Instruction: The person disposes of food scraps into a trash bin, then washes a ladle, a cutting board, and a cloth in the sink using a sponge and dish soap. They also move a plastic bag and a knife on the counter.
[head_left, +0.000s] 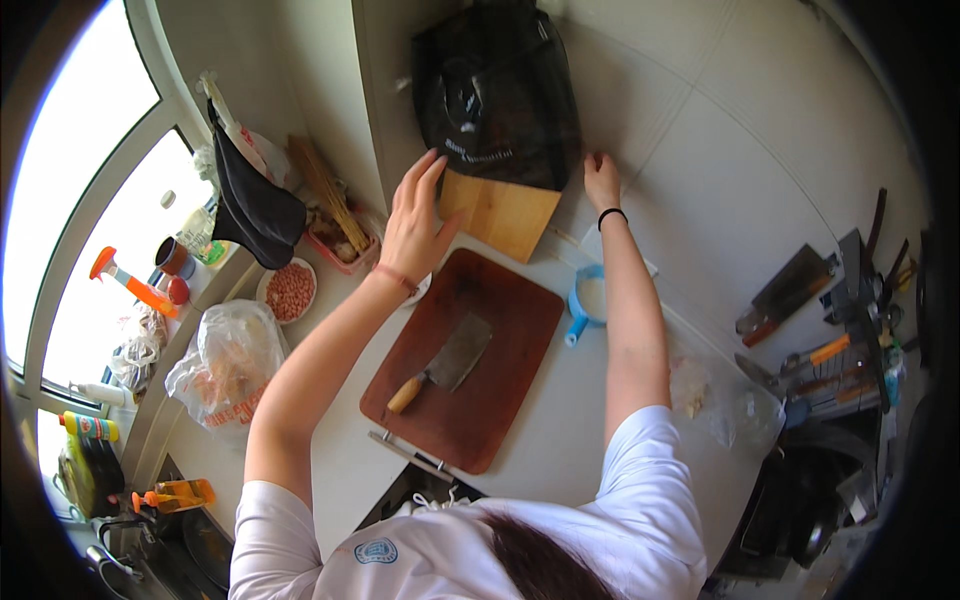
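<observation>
A black bag with pale writing stands or hangs against the wall at the far side of the counter. From under its lower edge shows part of a light wooden board. My left hand is at the bag's lower left corner, fingers spread and nothing in them. Beside the bag's right edge, my right hand has curled fingers; whether they pinch the bag is unclear. Nearer to me lies a brown cutting board, with a wooden-handled cleaver flat on it.
Right of the cutting board is a blue-handled cup, partly behind my right forearm. A plate of peanuts and a plastic bag sit at left. Knives hang at right. A soap bottle stands near the sink.
</observation>
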